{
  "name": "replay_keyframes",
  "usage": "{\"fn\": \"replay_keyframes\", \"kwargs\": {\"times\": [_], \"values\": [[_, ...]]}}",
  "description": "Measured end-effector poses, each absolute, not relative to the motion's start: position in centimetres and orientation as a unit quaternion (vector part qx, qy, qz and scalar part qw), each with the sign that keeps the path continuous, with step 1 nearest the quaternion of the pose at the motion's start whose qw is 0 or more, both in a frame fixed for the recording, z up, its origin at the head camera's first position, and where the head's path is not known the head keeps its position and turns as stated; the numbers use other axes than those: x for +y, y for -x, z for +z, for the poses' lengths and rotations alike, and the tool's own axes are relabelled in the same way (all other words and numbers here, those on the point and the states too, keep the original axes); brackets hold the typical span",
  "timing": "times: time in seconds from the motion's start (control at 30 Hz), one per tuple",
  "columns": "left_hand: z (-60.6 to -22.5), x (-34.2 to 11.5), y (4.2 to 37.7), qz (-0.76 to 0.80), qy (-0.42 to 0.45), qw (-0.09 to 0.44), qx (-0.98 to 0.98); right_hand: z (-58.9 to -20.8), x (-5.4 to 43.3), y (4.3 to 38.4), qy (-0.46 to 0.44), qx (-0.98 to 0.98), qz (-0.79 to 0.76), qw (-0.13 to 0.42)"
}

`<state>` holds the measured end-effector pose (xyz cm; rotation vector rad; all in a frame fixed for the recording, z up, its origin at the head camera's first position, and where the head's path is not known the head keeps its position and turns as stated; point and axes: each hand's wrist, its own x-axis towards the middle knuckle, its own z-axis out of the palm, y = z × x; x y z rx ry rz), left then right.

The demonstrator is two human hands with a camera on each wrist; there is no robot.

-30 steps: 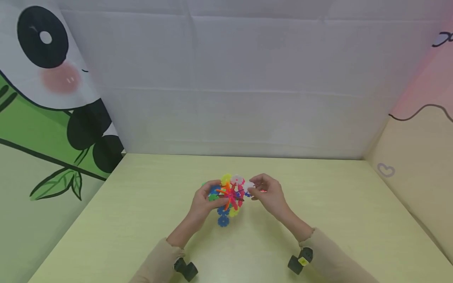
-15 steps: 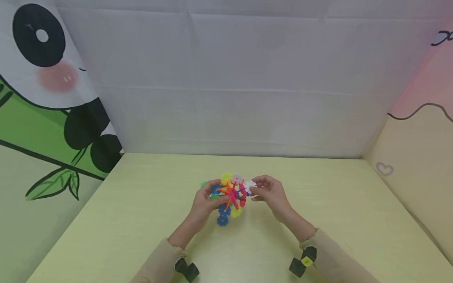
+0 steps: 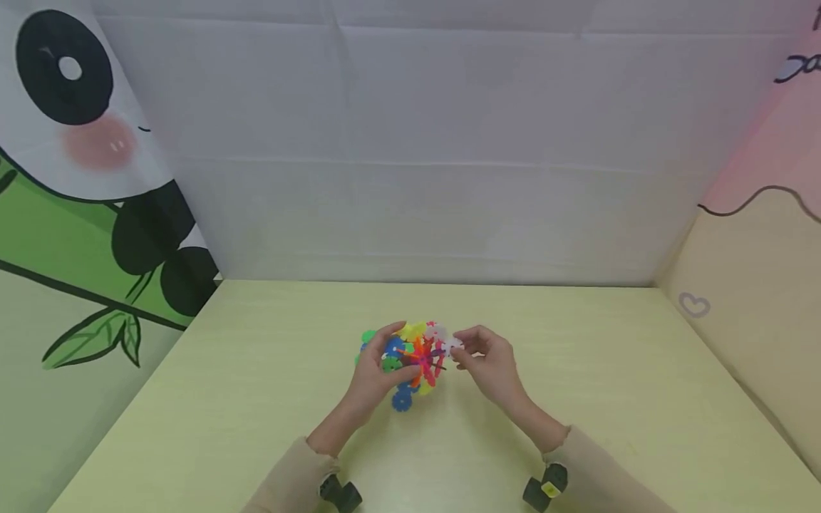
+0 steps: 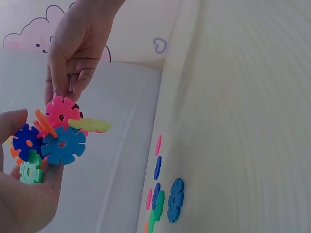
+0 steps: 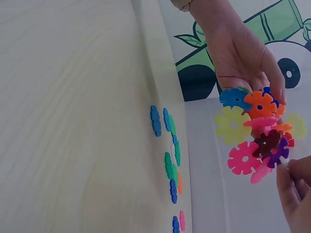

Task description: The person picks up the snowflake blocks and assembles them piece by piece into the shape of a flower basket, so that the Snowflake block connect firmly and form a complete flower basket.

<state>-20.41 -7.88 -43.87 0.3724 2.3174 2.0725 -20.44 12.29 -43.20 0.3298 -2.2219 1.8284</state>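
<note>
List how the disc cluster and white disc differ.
The disc cluster mixes many colours; the white disc is plain. The cluster is larger than the white disc. The left hand holds the cluster; the right hand pinches the white disc. Both are held above the table.

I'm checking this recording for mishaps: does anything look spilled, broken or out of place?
Nothing stands out. The left hand holds the cluster of notched discs, the right hand pinches a white disc, and loose discs lie on the table. No break is visible, though the hands hide some parts.
</note>
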Motion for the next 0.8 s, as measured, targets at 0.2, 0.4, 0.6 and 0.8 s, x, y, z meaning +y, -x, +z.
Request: {"fn": "replay_keyframes", "kwargs": {"times": [0.2,0.4,0.6,0.8], "values": [[-44.2,-7.9,20.1,0.676,-0.116,-0.003,0.728,-43.2,11.8,19.7,-0.094,-0.757,0.633,0.131],[-44.3,-7.7,19.7,0.680,-0.107,0.000,0.725,-43.1,11.6,19.4,-0.072,-0.759,0.636,0.119],[-44.2,-7.5,19.5,0.686,-0.100,0.002,0.720,-43.0,11.5,19.0,-0.071,-0.767,0.626,0.123],[-44.0,-7.3,19.2,0.681,-0.117,-0.001,0.723,-43.0,11.6,18.8,-0.074,-0.765,0.628,0.124]]}}
